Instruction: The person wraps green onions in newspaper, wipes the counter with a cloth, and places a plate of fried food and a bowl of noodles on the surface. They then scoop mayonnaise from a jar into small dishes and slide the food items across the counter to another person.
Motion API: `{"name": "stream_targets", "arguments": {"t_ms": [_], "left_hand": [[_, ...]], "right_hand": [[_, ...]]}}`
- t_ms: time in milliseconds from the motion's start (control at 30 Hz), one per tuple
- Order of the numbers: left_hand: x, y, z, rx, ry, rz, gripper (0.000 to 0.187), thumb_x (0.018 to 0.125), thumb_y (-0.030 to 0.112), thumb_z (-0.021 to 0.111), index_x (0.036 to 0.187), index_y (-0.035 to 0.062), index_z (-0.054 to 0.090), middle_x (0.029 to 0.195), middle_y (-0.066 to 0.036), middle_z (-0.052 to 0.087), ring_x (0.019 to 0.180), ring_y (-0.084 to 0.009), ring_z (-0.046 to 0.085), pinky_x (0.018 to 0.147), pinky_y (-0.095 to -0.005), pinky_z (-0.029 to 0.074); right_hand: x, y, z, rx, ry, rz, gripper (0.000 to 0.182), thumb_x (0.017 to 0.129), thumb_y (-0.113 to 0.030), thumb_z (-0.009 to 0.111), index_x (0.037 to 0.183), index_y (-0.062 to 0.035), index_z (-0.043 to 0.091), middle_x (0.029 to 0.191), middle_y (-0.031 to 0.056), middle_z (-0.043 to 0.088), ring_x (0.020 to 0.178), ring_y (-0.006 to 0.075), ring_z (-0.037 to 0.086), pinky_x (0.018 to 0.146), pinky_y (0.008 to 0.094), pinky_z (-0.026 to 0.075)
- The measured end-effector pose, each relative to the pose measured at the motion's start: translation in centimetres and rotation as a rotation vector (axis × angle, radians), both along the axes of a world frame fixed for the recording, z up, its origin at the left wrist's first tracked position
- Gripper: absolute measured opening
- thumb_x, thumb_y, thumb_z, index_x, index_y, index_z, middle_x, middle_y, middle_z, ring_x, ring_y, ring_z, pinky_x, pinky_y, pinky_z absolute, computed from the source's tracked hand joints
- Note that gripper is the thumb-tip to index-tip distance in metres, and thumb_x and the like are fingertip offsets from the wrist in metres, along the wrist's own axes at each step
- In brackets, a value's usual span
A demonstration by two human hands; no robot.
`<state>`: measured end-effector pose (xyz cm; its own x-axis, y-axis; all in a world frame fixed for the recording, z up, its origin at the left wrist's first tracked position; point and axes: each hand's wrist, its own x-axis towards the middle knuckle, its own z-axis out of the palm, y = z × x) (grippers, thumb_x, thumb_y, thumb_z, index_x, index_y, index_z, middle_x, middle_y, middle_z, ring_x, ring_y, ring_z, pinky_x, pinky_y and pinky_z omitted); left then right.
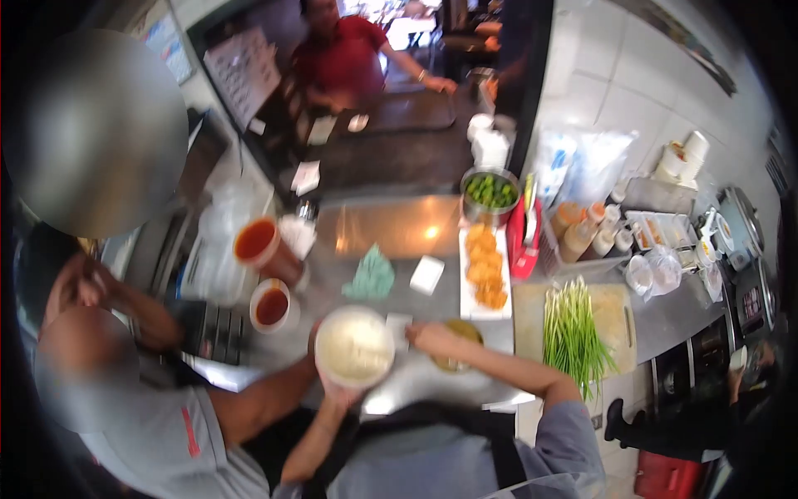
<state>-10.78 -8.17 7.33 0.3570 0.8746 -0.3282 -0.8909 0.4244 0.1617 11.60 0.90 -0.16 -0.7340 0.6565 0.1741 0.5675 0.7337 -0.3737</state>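
Observation:
My left hand (339, 394) holds a white bowl (355, 348) of pale, creamy food from below. A co-worker's arm (270, 395) reaches in from the left, and its hand is at the bowl's left side, mostly hidden. My right hand (426, 338) is to the right of the bowl, fingers closed; what they hold is too blurred to make out. Partly behind my right forearm is a round container (462, 343) with yellow-green contents.
Red sauce tubs (271, 306) stand left, near a green cloth (371, 274). Fried pieces (485, 270) lie on a white plate; green onions (573, 333) rest on a cutting board (619, 320). Squeeze bottles (580, 237) stand right. A person in red (345, 62) is behind the pass counter.

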Motion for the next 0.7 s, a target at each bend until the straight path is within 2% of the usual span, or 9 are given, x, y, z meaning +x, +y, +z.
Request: {"name": "stream_targets", "arguments": {"t_ms": [67,133,200,233,300,400,533,567,700], "left_hand": [[0.6,0.2,1.0,0.08,0.065,0.053,0.073,0.078,0.064,0.04,0.135,0.0182,0.037,0.139,-0.011,0.035,0.126,-0.0368,0.033,0.097,-0.0615,0.029],[0.9,0.4,1.2,0.193,0.18,0.118,0.076,0.076,0.066,0.041,0.136,0.0196,0.035,0.141,-0.011,0.032,0.128,-0.0382,0.03,0.096,-0.0662,0.026],[1.0,0.3,0.1,0.211,0.075,0.171,0.077,0.077,0.065,0.039,0.138,0.0178,0.031,0.142,-0.011,0.03,0.13,-0.0357,0.029,0.1,-0.0633,0.024],[1.5,0.4,0.9,0.193,0.089,0.191,0.076,0.078,0.062,0.039,0.138,0.0152,0.029,0.142,-0.011,0.03,0.129,-0.0334,0.031,0.104,-0.0555,0.026],[1.8,0.4,0.2,0.26,0.129,0.197,0.076,0.079,0.06,0.039,0.138,0.0134,0.03,0.142,-0.012,0.03,0.128,-0.0319,0.032,0.105,-0.0507,0.027],[2.4,0.4,-0.1,0.286,0.175,0.222,0.074,0.078,0.055,0.043,0.136,0.0102,0.033,0.139,-0.013,0.034,0.127,-0.0306,0.035,0.106,-0.0463,0.027],[3.0,0.2,-0.6,0.242,0.101,0.236,0.069,0.078,0.052,0.048,0.131,0.0077,0.04,0.133,-0.013,0.043,0.122,-0.0279,0.041,0.104,-0.0438,0.029],[3.2,0.1,-0.6,0.249,0.099,0.252,0.068,0.079,0.051,0.048,0.131,0.0077,0.04,0.132,-0.012,0.044,0.121,-0.0275,0.042,0.104,-0.0435,0.029],[3.3,0.0,-1.5,0.226,0.108,0.336,0.062,0.08,0.047,0.05,0.127,0.0079,0.044,0.126,-0.01,0.049,0.117,-0.0252,0.046,0.101,-0.042,0.033]], "right_hand": [[1.0,0.8,2.5,0.115,0.136,-0.019,0.015,0.077,-0.005,0.048,0.087,-0.0013,0.058,0.085,0.0138,0.058,0.078,0.0318,0.06,0.066,0.0402,0.05],[1.6,1.1,8.0,0.121,0.291,-0.173,0.024,0.077,-0.004,0.051,0.099,-0.0051,0.061,0.084,0.013,0.057,0.076,0.0295,0.06,0.064,0.0394,0.049],[2.1,0.1,15.0,-0.124,0.581,-0.296,0.016,0.077,-0.007,0.057,0.091,-0.0044,0.064,0.081,0.0124,0.055,0.073,0.0282,0.059,0.063,0.0392,0.048],[2.3,-0.7,17.8,-0.181,0.538,-0.27,0.013,0.077,-0.009,0.06,0.088,-0.0043,0.064,0.081,0.011,0.055,0.072,0.0271,0.059,0.063,0.0385,0.048],[2.6,-2.2,21.3,-0.287,0.447,-0.221,0.011,0.075,-0.013,0.065,0.082,-0.004,0.065,0.081,0.0083,0.055,0.071,0.0248,0.058,0.064,0.0372,0.047],[0.9,-4.5,21.4,-0.076,0.229,-0.061,0.011,0.074,-0.014,0.066,0.077,-0.0038,0.066,0.078,0.0075,0.053,0.07,0.0246,0.058,0.062,0.0368,0.046],[-1.1,-4.3,18.9,0.076,-0.064,-0.03,0.014,0.069,-0.016,0.069,0.077,-0.005,0.067,0.087,0.01,0.051,0.087,0.0264,0.055,0.072,0.04,0.044],[-1.2,-4.1,18.9,0.002,-0.076,-0.028,0.016,0.068,-0.018,0.07,0.076,-0.0045,0.068,0.092,0.0113,0.05,0.093,0.0276,0.053,0.076,0.0431,0.042],[-2.0,-3.4,18.5,0.055,-0.083,0.014,0.017,0.065,-0.014,0.07,0.073,0.0005,0.066,0.094,0.0136,0.051,0.092,0.0278,0.053,0.075,0.0424,0.041]]}}
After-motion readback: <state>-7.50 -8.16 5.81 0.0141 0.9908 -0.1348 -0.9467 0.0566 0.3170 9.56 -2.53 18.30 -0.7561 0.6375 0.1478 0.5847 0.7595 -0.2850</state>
